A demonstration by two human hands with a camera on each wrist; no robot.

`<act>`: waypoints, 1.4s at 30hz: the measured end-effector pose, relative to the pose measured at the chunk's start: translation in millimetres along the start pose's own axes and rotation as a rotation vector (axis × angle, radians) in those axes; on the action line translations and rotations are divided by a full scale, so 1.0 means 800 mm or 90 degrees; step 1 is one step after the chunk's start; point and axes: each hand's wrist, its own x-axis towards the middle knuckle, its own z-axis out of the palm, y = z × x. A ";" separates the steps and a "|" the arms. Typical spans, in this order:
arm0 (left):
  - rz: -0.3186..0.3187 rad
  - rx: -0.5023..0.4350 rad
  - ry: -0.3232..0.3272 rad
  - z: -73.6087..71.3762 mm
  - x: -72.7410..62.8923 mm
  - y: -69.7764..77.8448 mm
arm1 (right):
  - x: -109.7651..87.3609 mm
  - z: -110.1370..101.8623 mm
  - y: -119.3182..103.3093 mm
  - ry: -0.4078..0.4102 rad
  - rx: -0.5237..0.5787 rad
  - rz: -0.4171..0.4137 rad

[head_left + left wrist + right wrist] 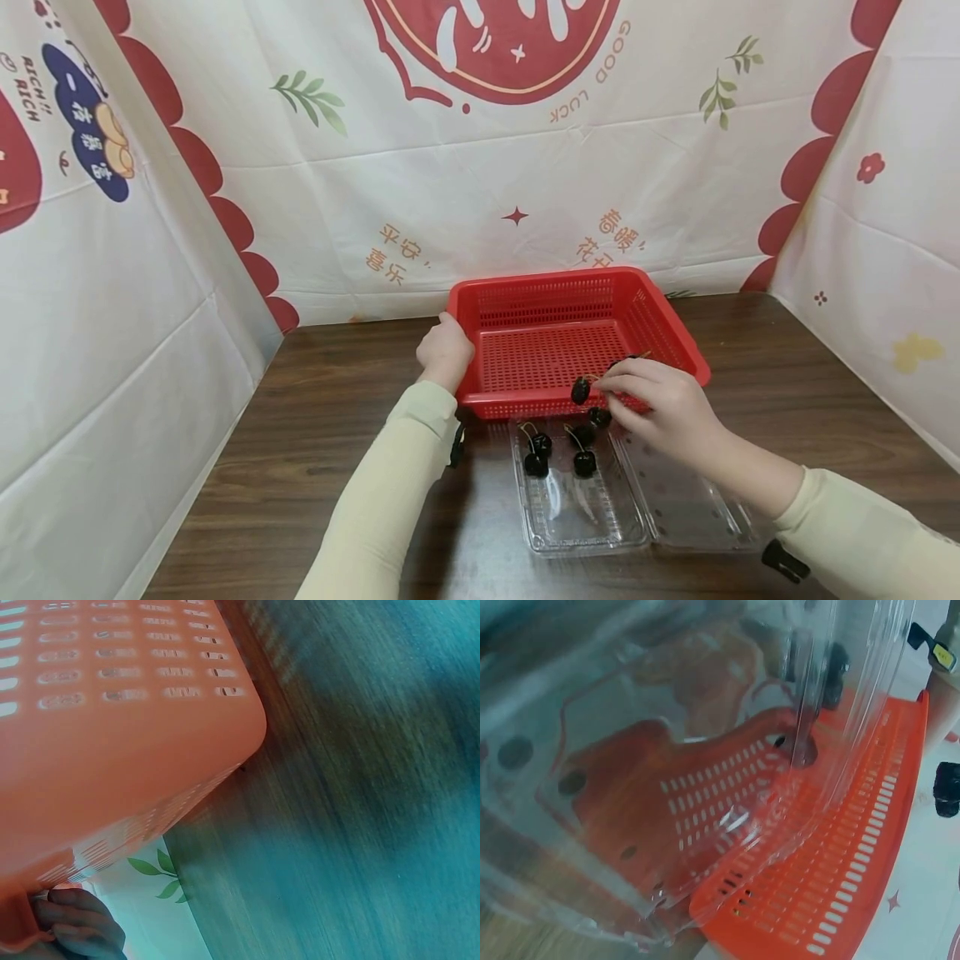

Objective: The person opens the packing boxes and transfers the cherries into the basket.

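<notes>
My left hand (pixel 446 350) grips the left rim of a red perforated plastic basket (pixel 547 403). In the left wrist view, its curled fingers (pixel 82 919) lie against that rim. My right hand (pixel 663 408) pinches thin cherry stems over the basket's near right side. From its fingertips hangs a dark cherry (pixel 581 390), overlapping the front rim. Another dark cherry (pixel 599 417) shows just under the fingers. Several more cherries (pixel 536 464) with stems lie in the clear plastic box (pixel 551 525) in front of the basket. In the right wrist view, clear plastic covers and blurs the hand.
The box's hinged clear lid (pixel 697 508) lies open to the right, under my right forearm, with vent holes in it. A brown wood-grain table (pixel 315 467) carries everything. White printed cloth (pixel 375 192) hangs behind the basket and along both sides.
</notes>
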 end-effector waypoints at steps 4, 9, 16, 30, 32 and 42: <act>-0.002 -0.001 0.000 0.000 0.000 0.000 | -0.002 -0.002 0.009 -0.003 -0.012 0.023; -0.004 -0.001 -0.001 -0.001 0.000 -0.001 | -0.004 -0.006 0.021 0.005 -0.016 0.036; -0.002 -0.003 -0.004 -0.002 -0.001 0.001 | -0.003 -0.018 0.038 0.010 -0.038 0.056; -0.003 -0.010 -0.005 -0.004 -0.004 0.002 | -0.002 -0.027 0.069 0.033 -0.079 0.100; -0.003 -0.011 -0.008 -0.004 -0.004 0.002 | -0.003 -0.027 0.073 0.037 -0.085 0.110; 0.001 -0.015 -0.009 -0.002 -0.002 0.000 | -0.002 -0.029 0.087 0.019 -0.098 0.226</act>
